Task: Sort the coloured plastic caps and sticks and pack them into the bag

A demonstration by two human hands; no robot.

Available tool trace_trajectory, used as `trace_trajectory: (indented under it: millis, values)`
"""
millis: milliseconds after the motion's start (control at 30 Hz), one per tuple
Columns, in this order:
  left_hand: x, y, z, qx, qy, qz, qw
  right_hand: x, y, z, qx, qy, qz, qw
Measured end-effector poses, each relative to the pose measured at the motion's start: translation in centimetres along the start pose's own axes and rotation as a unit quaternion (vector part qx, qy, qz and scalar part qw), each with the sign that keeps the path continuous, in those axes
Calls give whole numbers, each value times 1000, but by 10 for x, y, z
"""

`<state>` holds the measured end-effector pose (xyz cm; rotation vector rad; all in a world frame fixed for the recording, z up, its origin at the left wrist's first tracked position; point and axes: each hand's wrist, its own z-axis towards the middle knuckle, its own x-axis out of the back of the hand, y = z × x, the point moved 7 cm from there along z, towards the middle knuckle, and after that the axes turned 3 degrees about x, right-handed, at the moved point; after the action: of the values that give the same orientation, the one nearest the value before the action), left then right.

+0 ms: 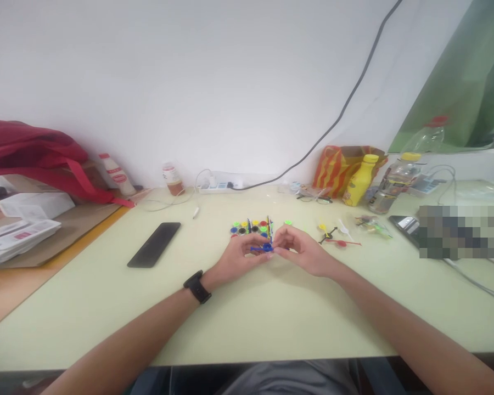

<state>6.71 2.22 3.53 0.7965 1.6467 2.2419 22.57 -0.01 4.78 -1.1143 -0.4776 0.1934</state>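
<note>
Near the middle of the table, my left hand [242, 256] and my right hand [298, 249] meet at a small blue plastic piece [267, 248] with a round centre and thin arms. Fingers of both hands pinch it just above the table. Behind my hands lie several small round pieces [242, 231] in green, yellow, red, blue and black, with thin upright parts among them. A green round piece [287, 223] is beyond my right hand. To the right are a yellow and black piece [327, 235], a red stick piece [342, 243] and a white one [344, 229].
A black phone [154, 244] lies on the left of the table [214, 329]. Along the wall stand a drink bottle [173, 180], a power strip [218, 188], a striped bag [331, 170], a yellow bottle [360, 181] and a clear bottle [393, 186]. Glasses [315, 198] lie before the bag.
</note>
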Motion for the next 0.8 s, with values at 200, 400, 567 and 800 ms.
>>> trace_trajectory:
  millis: [200, 400, 567, 800]
  values:
    - [1, 0, -1, -19, 10, 34, 999, -2, 0, 0, 19, 9, -79, 997]
    - [2, 5, -3, -57, 11, 95, 994, 3, 9, -2, -30, 9, -132, 991]
    - [1, 18, -10, -127, 15, 166, 978, 4, 6, 0, -26, -6, -74, 997]
    - [5, 21, -12, -139, 32, 194, 971, 1, 6, 1, -38, -16, -32, 999]
